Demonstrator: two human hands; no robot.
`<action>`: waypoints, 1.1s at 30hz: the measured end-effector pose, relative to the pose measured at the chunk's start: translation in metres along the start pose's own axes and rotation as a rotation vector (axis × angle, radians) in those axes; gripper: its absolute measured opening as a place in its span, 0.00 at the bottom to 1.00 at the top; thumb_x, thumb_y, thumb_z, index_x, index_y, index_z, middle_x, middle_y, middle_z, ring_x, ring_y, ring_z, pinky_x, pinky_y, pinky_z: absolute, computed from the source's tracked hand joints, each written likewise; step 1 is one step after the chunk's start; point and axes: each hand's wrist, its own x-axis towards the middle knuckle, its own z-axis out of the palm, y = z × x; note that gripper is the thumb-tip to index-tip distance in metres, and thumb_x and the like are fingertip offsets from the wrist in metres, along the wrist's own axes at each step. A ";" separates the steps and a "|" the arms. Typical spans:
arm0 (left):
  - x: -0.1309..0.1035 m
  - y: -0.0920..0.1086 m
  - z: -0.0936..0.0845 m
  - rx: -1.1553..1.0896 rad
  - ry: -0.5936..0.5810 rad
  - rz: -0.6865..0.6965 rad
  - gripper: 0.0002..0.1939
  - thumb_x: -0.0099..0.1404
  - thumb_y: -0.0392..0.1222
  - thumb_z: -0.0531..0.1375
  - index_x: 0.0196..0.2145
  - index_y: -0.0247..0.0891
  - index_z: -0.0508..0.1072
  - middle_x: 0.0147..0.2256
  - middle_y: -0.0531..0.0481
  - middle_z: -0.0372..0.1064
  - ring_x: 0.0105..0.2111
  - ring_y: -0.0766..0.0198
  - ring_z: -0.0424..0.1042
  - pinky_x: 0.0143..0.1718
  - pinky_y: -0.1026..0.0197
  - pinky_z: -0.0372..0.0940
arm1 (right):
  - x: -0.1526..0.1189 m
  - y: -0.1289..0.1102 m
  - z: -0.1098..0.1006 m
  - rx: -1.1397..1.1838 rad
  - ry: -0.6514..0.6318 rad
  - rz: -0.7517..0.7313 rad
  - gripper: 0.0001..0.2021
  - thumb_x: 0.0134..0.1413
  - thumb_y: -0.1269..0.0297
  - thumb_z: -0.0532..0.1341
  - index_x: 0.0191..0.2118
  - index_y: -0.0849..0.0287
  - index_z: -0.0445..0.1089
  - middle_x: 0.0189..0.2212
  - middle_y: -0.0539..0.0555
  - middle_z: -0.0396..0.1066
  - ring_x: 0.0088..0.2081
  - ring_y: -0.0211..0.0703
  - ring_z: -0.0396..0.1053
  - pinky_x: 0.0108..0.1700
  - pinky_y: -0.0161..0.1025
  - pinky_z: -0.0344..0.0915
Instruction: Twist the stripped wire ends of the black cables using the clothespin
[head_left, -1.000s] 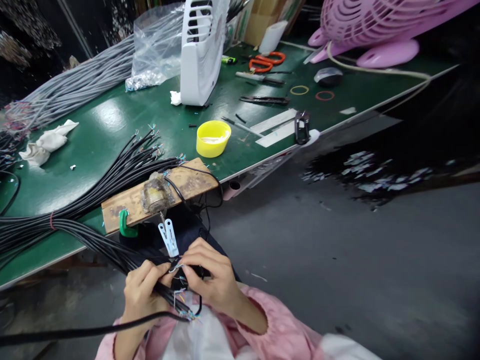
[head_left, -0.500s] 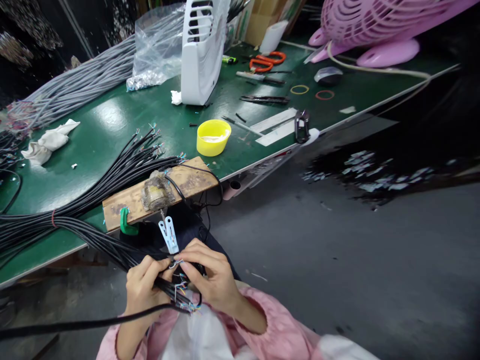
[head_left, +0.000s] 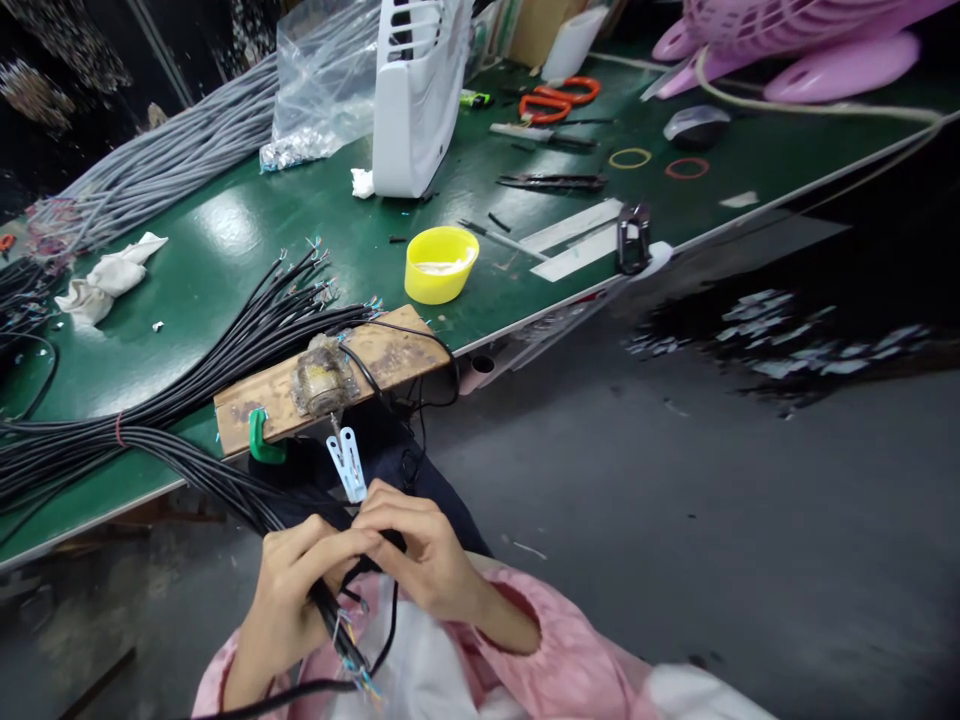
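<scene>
My left hand (head_left: 296,590) is closed around a bundle of black cables (head_left: 326,607), whose stripped ends with thin coloured wires (head_left: 352,655) stick out below it. My right hand (head_left: 424,550) is pinched, its fingertips meeting those of my left. What lies between these fingertips is hidden. Just beyond them hangs a light blue clothespin (head_left: 347,466), fixed to the shaft of a small motor (head_left: 324,375). The motor sits under clear wrapping on a wooden board (head_left: 401,345), held at the table edge by a green clamp (head_left: 264,440).
On the green table (head_left: 247,270) stand a yellow cup (head_left: 441,270) and a white slatted housing (head_left: 416,130). Orange-handled scissors (head_left: 555,100), tweezers (head_left: 551,183) and grey cables (head_left: 180,140) lie farther back. A pink fan (head_left: 840,70) is at the far right.
My fingertips have come closer together, covering the pale wire end that showed between them. The bundle's ends have swung downward, and the view has shifted slightly.
</scene>
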 end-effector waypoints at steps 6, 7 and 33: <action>-0.005 -0.002 0.000 -0.054 0.043 0.052 0.10 0.70 0.39 0.52 0.32 0.40 0.70 0.25 0.53 0.66 0.23 0.69 0.67 0.24 0.66 0.57 | 0.001 -0.019 -0.009 -0.389 -0.037 -0.151 0.09 0.63 0.73 0.52 0.35 0.60 0.68 0.27 0.54 0.70 0.31 0.44 0.65 0.36 0.43 0.64; -0.006 -0.003 0.000 -0.058 0.061 0.065 0.11 0.71 0.39 0.52 0.32 0.40 0.70 0.26 0.52 0.67 0.23 0.69 0.67 0.25 0.66 0.58 | 0.001 -0.021 -0.012 -0.421 -0.001 -0.161 0.09 0.63 0.74 0.52 0.36 0.60 0.68 0.27 0.55 0.70 0.32 0.45 0.65 0.36 0.43 0.64; 0.009 0.002 0.014 0.007 0.241 -0.100 0.08 0.62 0.36 0.61 0.25 0.36 0.69 0.18 0.56 0.64 0.16 0.71 0.63 0.18 0.69 0.56 | 0.016 -0.004 -0.017 0.348 -0.127 0.457 0.22 0.54 0.45 0.63 0.25 0.62 0.68 0.24 0.48 0.61 0.27 0.36 0.59 0.31 0.36 0.57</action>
